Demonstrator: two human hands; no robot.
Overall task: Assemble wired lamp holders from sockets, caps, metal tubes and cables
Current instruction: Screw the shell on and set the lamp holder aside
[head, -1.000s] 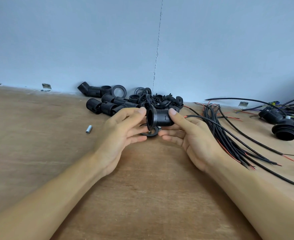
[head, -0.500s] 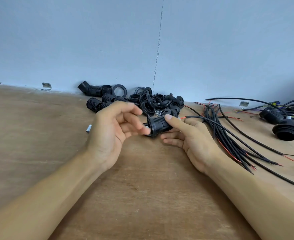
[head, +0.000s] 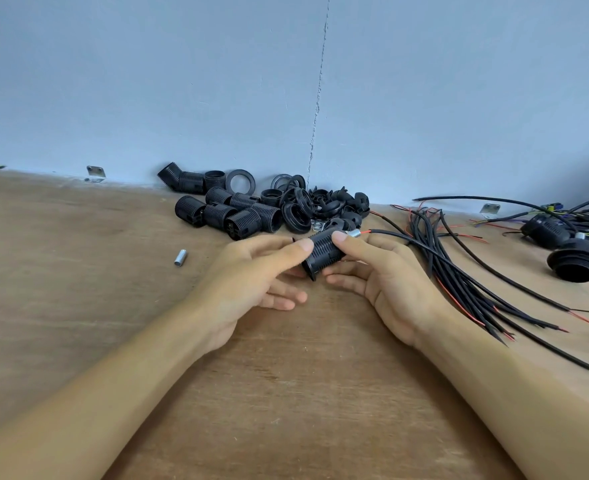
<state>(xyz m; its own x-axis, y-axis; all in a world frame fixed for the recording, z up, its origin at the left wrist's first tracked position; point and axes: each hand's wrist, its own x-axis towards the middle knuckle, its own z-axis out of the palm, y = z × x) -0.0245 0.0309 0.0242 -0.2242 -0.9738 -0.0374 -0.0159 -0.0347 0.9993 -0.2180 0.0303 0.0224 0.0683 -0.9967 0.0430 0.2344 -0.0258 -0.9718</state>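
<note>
Pinching one socket (head: 324, 253), left hand (head: 251, 276) and right hand (head: 385, 273) sit just before the parts pile (head: 251, 211).

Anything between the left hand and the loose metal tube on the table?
Nothing visible: only bare wooden table lies between the left hand and the metal tube. Its fingers grip the black socket, though.

Your left hand (head: 251, 275) and right hand (head: 379, 282) meet in the middle, palms turned toward each other. Both pinch the socket (head: 322, 252) between them, thumbs pressed on top, fingers (head: 346, 279) loosely curled underneath.
</note>
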